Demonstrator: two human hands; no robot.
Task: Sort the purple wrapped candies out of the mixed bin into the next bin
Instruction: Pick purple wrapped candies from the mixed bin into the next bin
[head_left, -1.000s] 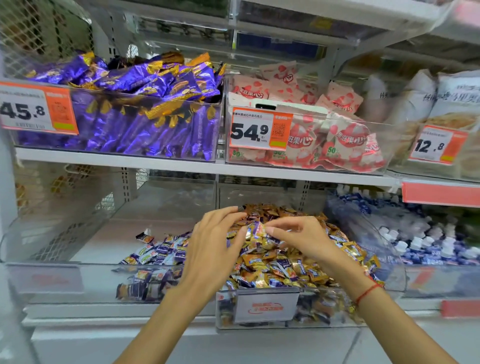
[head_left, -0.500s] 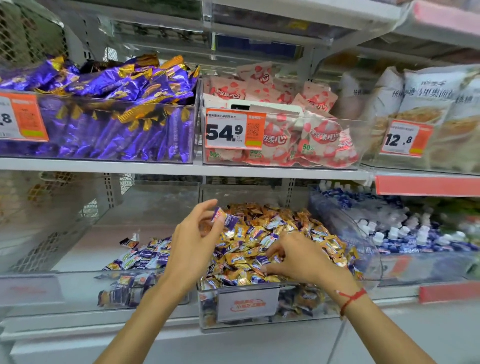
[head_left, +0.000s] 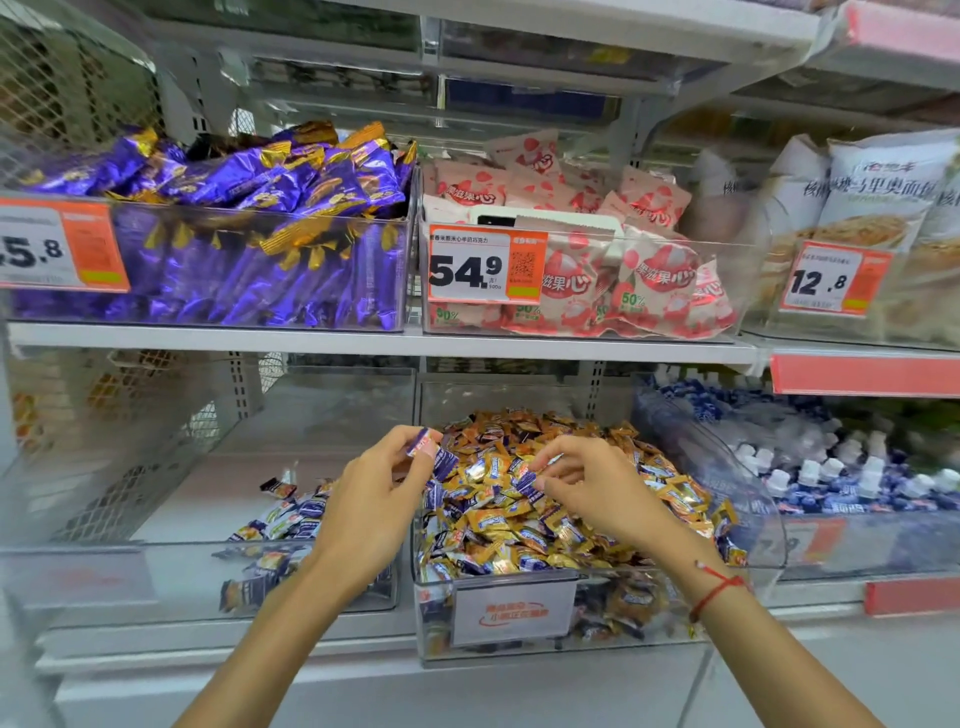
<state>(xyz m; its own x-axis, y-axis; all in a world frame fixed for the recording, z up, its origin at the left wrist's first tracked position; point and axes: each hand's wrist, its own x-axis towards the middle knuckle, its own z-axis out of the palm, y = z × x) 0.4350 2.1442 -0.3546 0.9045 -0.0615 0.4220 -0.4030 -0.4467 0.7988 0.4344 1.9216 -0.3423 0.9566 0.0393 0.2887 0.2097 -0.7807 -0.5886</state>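
Overhead, purple bars bin (head_left: 208, 270) – price tag (head_left: 485, 265) – milk bottles (head_left: 831, 467) rightward.

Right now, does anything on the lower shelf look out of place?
Yes: purple candies lie scattered among the orange ones in the mixed bin, so two kinds share one bin. The left hand pinches one of them.

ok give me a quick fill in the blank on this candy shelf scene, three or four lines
1. The left hand pinches a ____ wrapped candy.
2. The mixed bin holds mostly ____ wrappers.
3. The sorted pile lies in the bin to the ____ of the mixed bin.
4. The right wrist wears a ____ string.

Missing words: purple; orange; left; red
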